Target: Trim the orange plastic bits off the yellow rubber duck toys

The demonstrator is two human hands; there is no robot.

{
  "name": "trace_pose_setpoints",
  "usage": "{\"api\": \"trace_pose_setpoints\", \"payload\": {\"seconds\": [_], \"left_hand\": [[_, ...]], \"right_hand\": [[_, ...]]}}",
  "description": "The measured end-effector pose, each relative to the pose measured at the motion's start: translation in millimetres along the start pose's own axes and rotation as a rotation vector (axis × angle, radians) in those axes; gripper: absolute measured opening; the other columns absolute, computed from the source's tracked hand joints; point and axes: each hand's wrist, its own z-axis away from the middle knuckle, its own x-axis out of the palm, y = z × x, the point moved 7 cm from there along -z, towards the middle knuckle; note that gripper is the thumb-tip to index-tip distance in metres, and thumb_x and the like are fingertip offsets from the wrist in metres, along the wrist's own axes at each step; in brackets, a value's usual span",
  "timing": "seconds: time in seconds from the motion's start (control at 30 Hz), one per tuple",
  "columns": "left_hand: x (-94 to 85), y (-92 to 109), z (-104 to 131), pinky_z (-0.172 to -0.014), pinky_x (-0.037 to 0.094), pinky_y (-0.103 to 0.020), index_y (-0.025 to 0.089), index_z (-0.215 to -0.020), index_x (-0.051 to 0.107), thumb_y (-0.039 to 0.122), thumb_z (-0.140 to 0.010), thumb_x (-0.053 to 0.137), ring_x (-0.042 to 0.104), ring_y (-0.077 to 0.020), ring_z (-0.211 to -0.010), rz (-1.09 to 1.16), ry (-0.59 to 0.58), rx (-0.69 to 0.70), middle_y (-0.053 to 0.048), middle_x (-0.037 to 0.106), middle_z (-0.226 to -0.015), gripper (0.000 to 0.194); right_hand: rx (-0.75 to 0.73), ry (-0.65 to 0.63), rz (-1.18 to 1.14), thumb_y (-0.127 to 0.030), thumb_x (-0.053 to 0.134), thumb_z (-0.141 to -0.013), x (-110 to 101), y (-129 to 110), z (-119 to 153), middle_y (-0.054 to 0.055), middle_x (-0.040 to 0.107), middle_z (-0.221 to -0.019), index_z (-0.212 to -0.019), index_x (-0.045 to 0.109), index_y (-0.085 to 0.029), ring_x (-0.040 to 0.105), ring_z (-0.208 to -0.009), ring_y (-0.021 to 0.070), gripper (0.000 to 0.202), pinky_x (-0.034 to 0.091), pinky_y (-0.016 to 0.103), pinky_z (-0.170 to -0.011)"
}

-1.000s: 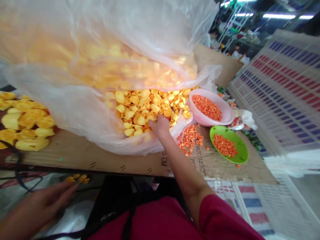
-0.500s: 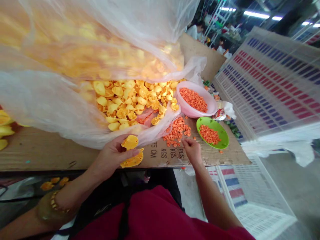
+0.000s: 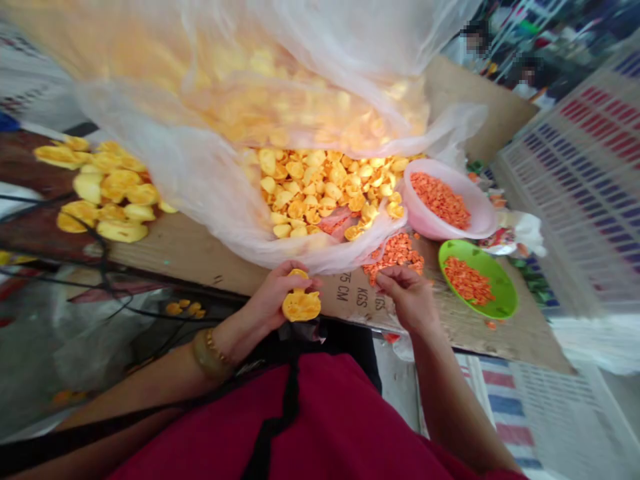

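My left hand [image 3: 273,297] is closed around a hollow yellow plastic shell [image 3: 301,307], a small rounded part above a wider one, at the table's front edge. To the right, my right hand [image 3: 411,299] has thumb and fingers pinched together beside a pile of small orange plastic pieces [image 3: 400,250]. Whatever sits between those fingertips is too small to make out. Behind both hands, many loose yellow half shells [image 3: 310,183] spill from the mouth of a large clear plastic bag [image 3: 200,173].
A pink bowl [image 3: 483,210] and a green bowl [image 3: 507,297] hold more orange pieces at the right. Cardboard [image 3: 200,257] covers the table. More yellow shells [image 3: 120,183] lie at left near black cables [image 3: 103,257]. White crates [image 3: 565,160] stand at right; people are in the background.
My view has swung left. The left hand has turned the yellow shell so its hollow side shows. My right hand has moved closer to it, over the near edge of the orange pile.
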Motion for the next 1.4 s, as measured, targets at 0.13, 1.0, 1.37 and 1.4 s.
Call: {"api": "trace_pose_setpoints", "payload": {"seconds": [0.13,1.0,1.37,1.4], "left_hand": [[-4.1,1.9,-7.8,-0.044,0.042,-0.02,0.018,-0.07,0.052,0.005,-0.052,0.063,0.055,-0.0127,-0.045,0.056,0.164,0.107,0.005,0.055,-0.049,0.025],[-1.6,0.6,-11.7,-0.055,0.05,-0.023,0.012,-0.07,0.065,0.015,-0.072,0.064,0.061,-0.0134,-0.054,0.199,-0.057,-0.04,-0.005,0.068,-0.065,0.004],[7.3,-1.0,-0.5,-0.053,0.047,-0.025,0.012,-0.068,0.061,0.012,-0.083,0.05,0.058,-0.0149,-0.053,0.239,0.018,-0.199,-0.008,0.064,-0.063,0.018],[8.3,0.3,0.5,-0.053,0.046,-0.025,0.012,-0.07,0.062,0.012,-0.083,0.049,0.057,-0.0148,-0.052,0.244,0.018,-0.201,-0.008,0.064,-0.063,0.018]], "right_hand": [[-0.325,-0.063,-0.161,-0.027,0.063,-0.083,69.4,-50.0,39.9,0.002,0.069,-0.079,-0.084,0.064,-0.021,0.065,-0.074,0.016,0.007,0.053,0.031,-0.071],[-0.563,-0.089,0.032,-0.016,0.062,-0.084,91.7,-62.3,34.6,0.002,0.074,-0.08,-0.081,0.074,-0.024,0.066,-0.077,0.0165,0.014,0.051,0.03,-0.074],[-0.808,-0.005,0.284,-0.015,0.059,-0.087,93.5,-85.0,48.1,0.004,0.072,-0.079,-0.083,0.068,-0.021,0.064,-0.076,0.0179,0.012,0.044,0.035,-0.074],[-0.821,0.0,0.278,-0.015,0.058,-0.087,93.5,-86.6,49.3,0.004,0.072,-0.079,-0.083,0.068,-0.021,0.064,-0.077,0.0179,0.012,0.044,0.036,-0.075]]}}
